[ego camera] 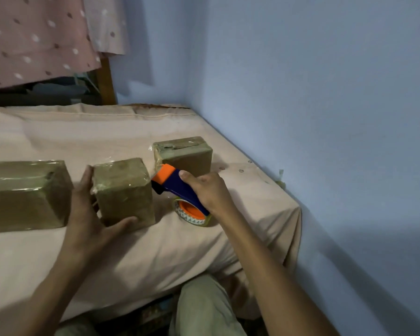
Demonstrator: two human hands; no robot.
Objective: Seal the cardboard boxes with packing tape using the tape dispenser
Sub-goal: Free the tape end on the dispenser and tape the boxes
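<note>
Three brown cardboard boxes wrapped in clear tape stand on a bed. The middle box (124,190) is small and cube-like. My left hand (87,209) grips it, fingers along its left side and thumb at its front bottom edge. My right hand (207,190) holds the blue and orange tape dispenser (172,185), whose orange head touches the right side of the middle box. The tape roll (192,213) hangs under the dispenser near the sheet. A long box (24,195) lies at the left. A third box (183,154) stands behind the dispenser.
The bed has a beige sheet (155,251) and runs against a blue wall (325,117) on the right. A pink dotted cloth (34,40) hangs at the back left. My knee (204,306) in light trousers is below the bed's front edge.
</note>
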